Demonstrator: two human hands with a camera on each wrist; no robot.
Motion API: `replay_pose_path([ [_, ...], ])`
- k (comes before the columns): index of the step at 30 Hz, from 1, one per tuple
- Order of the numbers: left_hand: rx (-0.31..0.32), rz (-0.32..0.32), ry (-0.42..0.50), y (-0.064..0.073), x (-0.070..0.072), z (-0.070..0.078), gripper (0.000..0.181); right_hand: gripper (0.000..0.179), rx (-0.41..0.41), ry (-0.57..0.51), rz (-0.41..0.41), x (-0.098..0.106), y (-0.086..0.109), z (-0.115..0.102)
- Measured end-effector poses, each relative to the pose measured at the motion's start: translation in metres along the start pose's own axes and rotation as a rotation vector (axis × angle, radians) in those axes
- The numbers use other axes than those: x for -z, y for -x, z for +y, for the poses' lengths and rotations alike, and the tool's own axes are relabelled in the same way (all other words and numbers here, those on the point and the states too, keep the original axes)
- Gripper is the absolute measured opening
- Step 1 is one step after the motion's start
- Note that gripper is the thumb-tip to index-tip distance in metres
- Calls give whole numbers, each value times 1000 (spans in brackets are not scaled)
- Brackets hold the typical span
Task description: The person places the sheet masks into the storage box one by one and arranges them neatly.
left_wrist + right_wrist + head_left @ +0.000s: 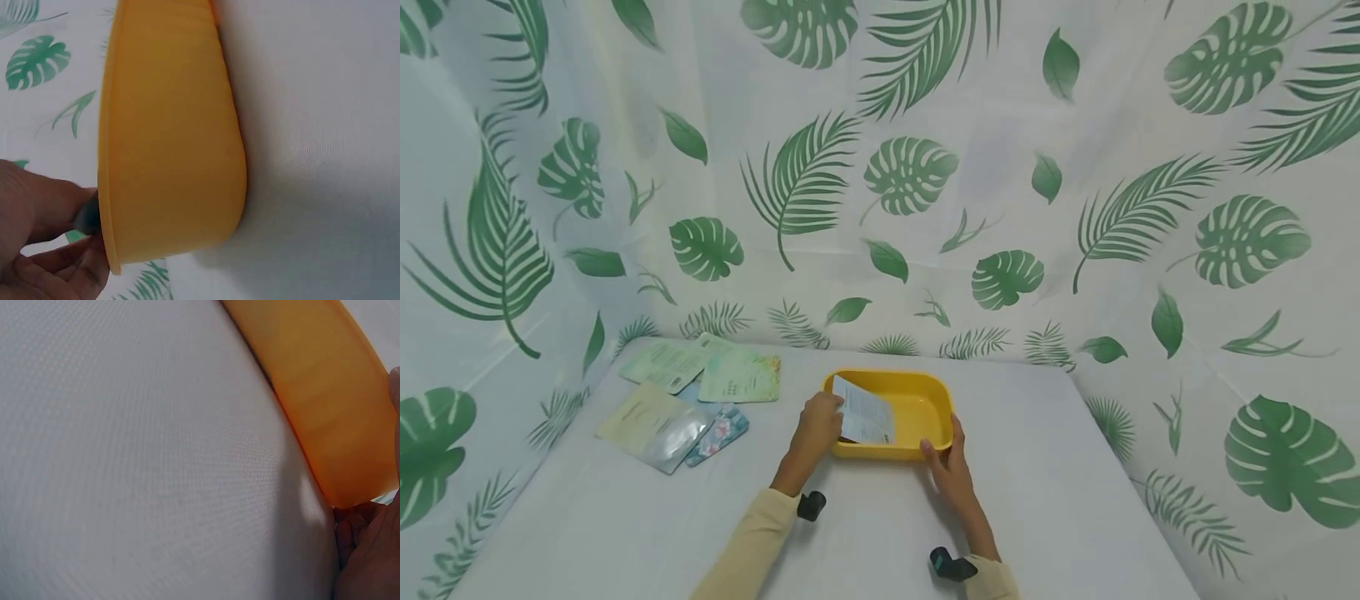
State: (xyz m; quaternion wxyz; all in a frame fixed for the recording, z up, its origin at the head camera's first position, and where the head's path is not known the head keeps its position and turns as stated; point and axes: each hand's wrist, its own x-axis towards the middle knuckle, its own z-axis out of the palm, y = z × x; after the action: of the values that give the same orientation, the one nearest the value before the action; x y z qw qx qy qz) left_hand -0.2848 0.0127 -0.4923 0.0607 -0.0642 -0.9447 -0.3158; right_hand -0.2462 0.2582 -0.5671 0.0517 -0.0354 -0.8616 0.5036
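Observation:
A yellow plastic tub [917, 408] stands on the white table. Inside its left part a flat light blue packet [867, 414] with printed text leans at a slant. My left hand [818, 425] pinches the packet's left edge at the tub's left rim. In the left wrist view, the thumb and fingers of that hand [50, 237] meet beside the rim, with a small bluish bit between them. My right hand [951, 467] holds the tub's front right corner, thumb at the front rim and fingers along the right side. The right wrist view shows its fingers partly hidden at the tub's corner.
Several flat packets lie at the back left of the table: green ones [741, 375], a cream and silver one [655, 425], and a blue flowered one [718, 433] partly beneath it. A leaf-printed white cloth [917, 242] hangs behind and at both sides.

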Motion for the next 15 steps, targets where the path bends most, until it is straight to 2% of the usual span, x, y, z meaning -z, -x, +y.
replay_pose_path([
  [3,-111,-84,-190,1,-6,1,12,83,-17,1,1,-1,4,0],
  [6,-203,-103,-256,2,-11,0,6,83,-11,-3,0,-2,6,0],
  [11,-226,-102,-303,2,-16,1,10,83,18,-5,10,-3,6,-1],
  [15,-237,-132,-338,3,-19,1,15,84,16,2,11,-3,4,-2],
])
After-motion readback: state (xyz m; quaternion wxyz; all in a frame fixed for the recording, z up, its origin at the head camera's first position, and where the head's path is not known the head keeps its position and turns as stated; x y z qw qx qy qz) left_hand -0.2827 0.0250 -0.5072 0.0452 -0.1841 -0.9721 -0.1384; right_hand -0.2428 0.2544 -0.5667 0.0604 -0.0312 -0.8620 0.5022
